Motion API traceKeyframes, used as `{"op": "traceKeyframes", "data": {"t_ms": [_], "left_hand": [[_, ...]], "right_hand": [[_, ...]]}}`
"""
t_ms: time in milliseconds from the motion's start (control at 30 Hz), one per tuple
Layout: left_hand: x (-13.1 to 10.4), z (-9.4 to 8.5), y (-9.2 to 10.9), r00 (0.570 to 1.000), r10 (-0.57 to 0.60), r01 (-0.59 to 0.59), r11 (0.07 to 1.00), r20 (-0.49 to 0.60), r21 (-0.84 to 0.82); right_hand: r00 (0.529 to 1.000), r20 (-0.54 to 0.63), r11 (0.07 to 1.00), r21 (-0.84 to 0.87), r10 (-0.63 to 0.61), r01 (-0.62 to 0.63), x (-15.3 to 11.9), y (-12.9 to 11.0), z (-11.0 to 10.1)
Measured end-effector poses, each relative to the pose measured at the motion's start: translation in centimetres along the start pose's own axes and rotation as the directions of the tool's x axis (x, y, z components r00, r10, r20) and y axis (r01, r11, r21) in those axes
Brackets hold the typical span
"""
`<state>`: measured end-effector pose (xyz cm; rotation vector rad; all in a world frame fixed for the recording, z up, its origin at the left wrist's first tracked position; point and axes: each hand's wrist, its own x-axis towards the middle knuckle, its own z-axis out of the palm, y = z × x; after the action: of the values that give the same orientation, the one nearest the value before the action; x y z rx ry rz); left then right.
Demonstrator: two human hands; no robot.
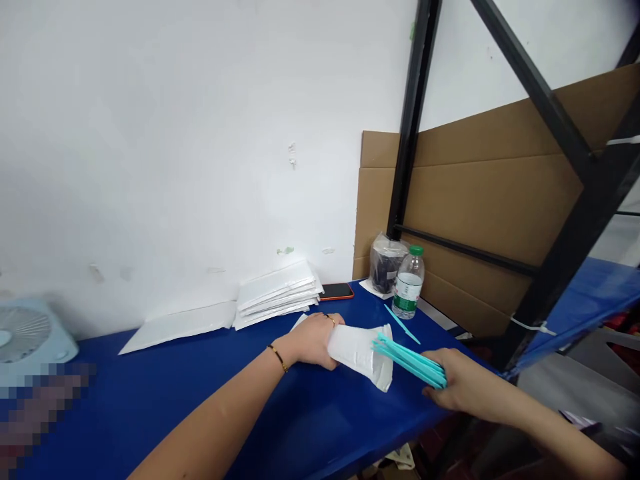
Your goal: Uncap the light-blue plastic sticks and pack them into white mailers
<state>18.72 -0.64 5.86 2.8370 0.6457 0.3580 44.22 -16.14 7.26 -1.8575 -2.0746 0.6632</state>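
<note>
My left hand (316,340) is closed around a white padded envelope (353,347), whose open end faces right. A bundle of thin turquoise sticks (417,365) is gripped in my right hand (450,381), and the tips of the sticks are at the envelope's mouth. One loose turquoise stick (403,325) lies on the blue table (185,393), beyond the envelope. Behind my left hand, a stack of white envelopes (277,290) rests against the wall, with another flat envelope (180,325) to its left.
A phone (337,291) lies right of the stack. Near the back right corner are a water bottle (408,285) and a plastic-wrapped dark container (385,265). A fan (30,333) stands at the left. Black rack posts (550,267) and cardboard (470,200) border the right side.
</note>
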Motion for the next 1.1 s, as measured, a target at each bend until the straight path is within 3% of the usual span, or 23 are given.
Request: {"op": "traceKeyframes", "data": {"t_ms": [167,300,433,567,767,833,933,1033,1100], "left_hand": [[-6.7,-2.6,-0.2,0.962,-0.247,0.236,0.967,-0.117,-0.096],[-10.9,-3.4,-1.2,0.924,-0.338,0.311,0.936,-0.177,-0.166],[-13.5,-3.5,-1.5,0.893,-0.357,0.294,0.924,-0.275,-0.246],[-14.7,-3.0,-0.9,0.833,-0.426,0.262,0.866,-0.352,-0.426],[-15.9,-2.8,-0.3,0.777,-0.464,-0.017,0.660,-0.425,-0.751],[-16.6,-2.9,-0.8,0.758,-0.491,-0.086,0.578,-0.430,-0.811],[-17.7,-3.3,-1.7,0.731,-0.533,-0.143,0.489,-0.425,-0.860],[-18.5,-3.6,-2.3,0.728,-0.554,-0.186,0.406,-0.403,-0.895],[-18.8,-3.6,-2.4,0.753,-0.530,-0.211,0.366,-0.390,-0.906]], "right_hand": [[0.990,-0.081,0.907,-0.415,-0.116,0.072,2.9,-3.8,0.3],[0.983,-0.090,0.770,-0.635,-0.160,0.067,4.5,-6.8,0.2],[0.966,-0.083,0.593,-0.801,-0.246,0.082,6.3,-11.6,-0.5],[0.926,0.013,0.406,-0.897,-0.378,0.178,7.9,-19.0,-1.0],[0.837,0.219,0.220,-0.903,-0.502,0.369,9.2,-29.9,-1.3],[0.807,0.241,0.224,-0.883,-0.539,0.413,9.8,-32.1,-1.8],[0.770,0.243,0.322,-0.804,-0.589,0.500,10.9,-33.9,-2.7],[0.727,0.279,0.421,-0.664,-0.628,0.618,12.1,-34.0,-3.3],[0.685,0.338,0.449,-0.558,-0.645,0.698,12.7,-33.5,-3.3]]}}
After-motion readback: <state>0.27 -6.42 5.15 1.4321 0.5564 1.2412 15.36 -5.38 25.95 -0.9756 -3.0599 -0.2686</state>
